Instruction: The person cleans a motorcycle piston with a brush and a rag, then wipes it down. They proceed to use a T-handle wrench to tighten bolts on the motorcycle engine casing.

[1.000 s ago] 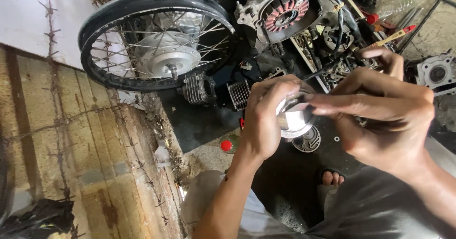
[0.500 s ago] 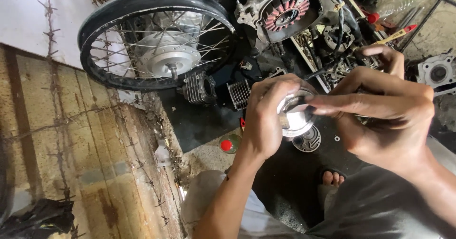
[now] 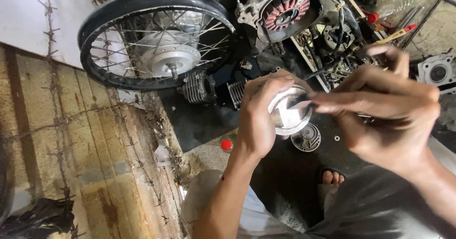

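The left hand (image 3: pixel 259 120) wraps a tight grip around a shiny round silver metal piston (image 3: pixel 289 113); the right hand (image 3: pixel 387 110) pinches its rim, above a spoked black-rimmed wheel (image 3: pixel 152 37).

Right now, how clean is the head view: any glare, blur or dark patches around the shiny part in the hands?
Head view: daylight glares off the round metal part, washing out its face; the right hand is slightly soft, the left hand sharper; the black mat underneath goes nearly featureless; the spoked wheel bends with wide-lens distortion.
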